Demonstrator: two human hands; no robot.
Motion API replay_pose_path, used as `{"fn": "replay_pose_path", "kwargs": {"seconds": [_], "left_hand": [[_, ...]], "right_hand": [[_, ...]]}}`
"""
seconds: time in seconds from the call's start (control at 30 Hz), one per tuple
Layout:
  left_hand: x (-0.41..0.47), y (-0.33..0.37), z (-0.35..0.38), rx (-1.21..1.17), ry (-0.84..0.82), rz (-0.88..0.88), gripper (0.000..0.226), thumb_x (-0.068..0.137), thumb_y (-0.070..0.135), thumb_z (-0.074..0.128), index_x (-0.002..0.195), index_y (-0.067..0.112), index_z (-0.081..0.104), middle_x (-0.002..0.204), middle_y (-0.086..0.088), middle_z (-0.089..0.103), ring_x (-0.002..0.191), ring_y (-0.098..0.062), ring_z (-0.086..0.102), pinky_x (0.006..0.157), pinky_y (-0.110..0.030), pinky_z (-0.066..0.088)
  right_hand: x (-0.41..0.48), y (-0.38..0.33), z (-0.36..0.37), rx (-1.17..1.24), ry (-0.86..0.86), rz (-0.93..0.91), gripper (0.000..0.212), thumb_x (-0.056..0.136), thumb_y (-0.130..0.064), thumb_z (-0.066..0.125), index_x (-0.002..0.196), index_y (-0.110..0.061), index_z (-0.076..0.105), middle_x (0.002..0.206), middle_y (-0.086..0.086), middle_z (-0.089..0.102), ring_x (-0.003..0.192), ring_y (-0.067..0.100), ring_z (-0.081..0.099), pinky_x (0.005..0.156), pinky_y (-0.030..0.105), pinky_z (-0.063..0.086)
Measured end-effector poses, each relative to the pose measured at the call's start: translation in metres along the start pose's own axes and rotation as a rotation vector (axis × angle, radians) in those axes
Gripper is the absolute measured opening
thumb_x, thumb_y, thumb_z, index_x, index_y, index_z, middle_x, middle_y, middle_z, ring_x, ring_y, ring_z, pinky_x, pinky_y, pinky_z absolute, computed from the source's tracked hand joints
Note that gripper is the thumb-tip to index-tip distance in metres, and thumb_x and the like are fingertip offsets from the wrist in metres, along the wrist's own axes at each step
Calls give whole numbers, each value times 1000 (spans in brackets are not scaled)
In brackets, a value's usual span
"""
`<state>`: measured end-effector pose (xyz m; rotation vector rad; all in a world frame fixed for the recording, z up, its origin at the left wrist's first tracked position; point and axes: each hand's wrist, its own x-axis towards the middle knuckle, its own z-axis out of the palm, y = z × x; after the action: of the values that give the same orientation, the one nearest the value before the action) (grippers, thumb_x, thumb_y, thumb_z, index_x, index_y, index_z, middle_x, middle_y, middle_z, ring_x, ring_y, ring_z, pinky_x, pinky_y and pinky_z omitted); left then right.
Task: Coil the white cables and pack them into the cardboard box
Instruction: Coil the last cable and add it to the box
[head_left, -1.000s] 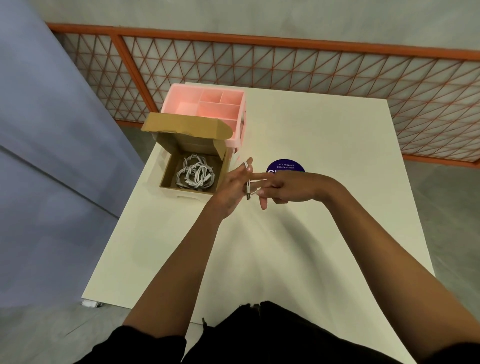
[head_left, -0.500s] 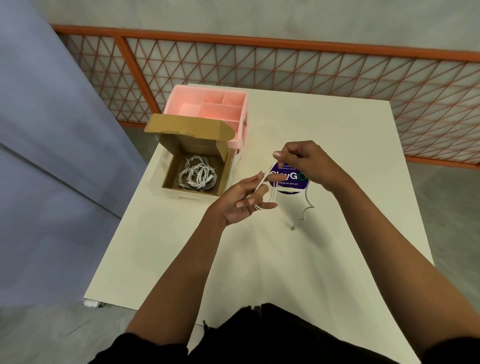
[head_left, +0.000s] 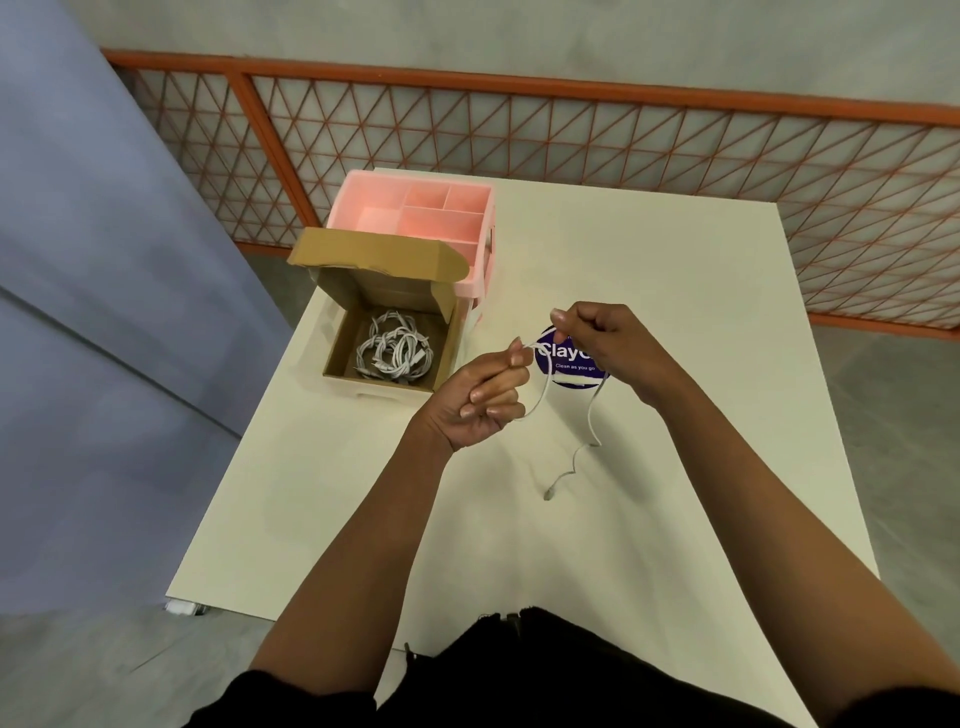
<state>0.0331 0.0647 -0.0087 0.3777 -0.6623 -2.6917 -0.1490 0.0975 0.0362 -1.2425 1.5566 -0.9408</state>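
Observation:
A white cable (head_left: 592, 415) is held above the table between both hands. My left hand (head_left: 480, 400) grips one part of it in curled fingers, with a loop hanging below. My right hand (head_left: 608, 343) pinches the cable a little higher and to the right. The free end trails down to the tabletop, ending in a plug (head_left: 549, 491). An open cardboard box (head_left: 337, 358) stands to the left of my hands, its lid tipped back. Several coiled white cables (head_left: 392, 353) lie inside it.
A pink compartment organiser (head_left: 410, 208) stands right behind the box. A round purple sticker (head_left: 558, 358) lies on the white table (head_left: 675, 291) under my right hand. An orange mesh fence (head_left: 571, 135) runs behind the table, and a grey-blue panel (head_left: 104, 291) rises at the left.
My hands have drawn apart: the right rose to the right, pulling cable out from the left. The cable's free end now hangs down onto the table.

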Motion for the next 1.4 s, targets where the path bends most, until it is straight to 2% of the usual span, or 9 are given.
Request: {"fn": "replay_pose_path", "kwargs": {"seconds": [0.17,0.3,0.43,0.57,0.73,1.0,1.17,1.27,1.4], "left_hand": [[-2,1,0,-11,0,66,28,95,25,47,102,6,66,37,6,41,23,-8,30,39,-14,36],[-1,4,-1,31,-13,101,56,92,28,59,140,7,39,47,6,46,26,-8,32,48,-13,38],[3,6,4,196,157,228,65,88,27,57,145,7,31,57,8,54,34,-2,41,66,-14,51],[9,8,7,261,292,350,51,96,16,38,145,8,29,71,2,69,57,-4,63,96,-32,50],[16,4,-5,492,421,290,50,103,19,31,150,18,14,105,0,73,101,-13,68,99,-35,43],[18,-5,-14,726,556,127,49,103,26,36,149,23,20,134,-10,56,114,-14,60,105,-34,37],[11,-5,-3,888,357,-14,29,104,31,33,124,19,51,95,-6,71,70,-13,67,73,-26,44],[11,-6,-4,826,302,-66,34,104,24,32,128,7,49,67,-5,58,46,-7,48,90,-43,48],[5,-6,2,640,168,-75,36,104,17,27,130,13,51,50,5,36,38,-7,18,86,-27,52]], "right_hand": [[0,9,-3,12,0,28,28,96,-30,53,78,-9,59,52,-18,54,45,-5,46,45,5,31],[0,22,-2,-56,-18,42,27,100,-28,45,80,-16,60,63,-18,55,53,-4,47,49,5,34],[-3,36,11,-166,-166,141,30,104,-22,32,91,-13,58,64,-8,45,52,7,37,45,13,30],[-12,42,22,-330,-417,223,32,104,-25,30,102,-14,60,68,-2,43,55,10,33,46,18,27],[-16,22,24,-431,-599,171,34,104,-26,32,100,-13,63,63,-4,40,57,12,34,54,18,32],[-13,-7,10,-525,-549,114,37,100,-37,41,81,-16,66,63,-5,44,59,9,41,56,16,36],[-4,-14,-6,-580,-345,1,43,95,-42,51,65,-13,60,57,-2,43,55,11,38,55,21,30],[1,-13,-12,-524,-282,-31,47,92,-46,54,69,-7,64,57,-3,49,53,8,37,52,16,30],[7,-13,-16,-415,-234,-70,39,90,-47,57,79,-9,64,68,5,60,62,12,49,60,21,38]]}}
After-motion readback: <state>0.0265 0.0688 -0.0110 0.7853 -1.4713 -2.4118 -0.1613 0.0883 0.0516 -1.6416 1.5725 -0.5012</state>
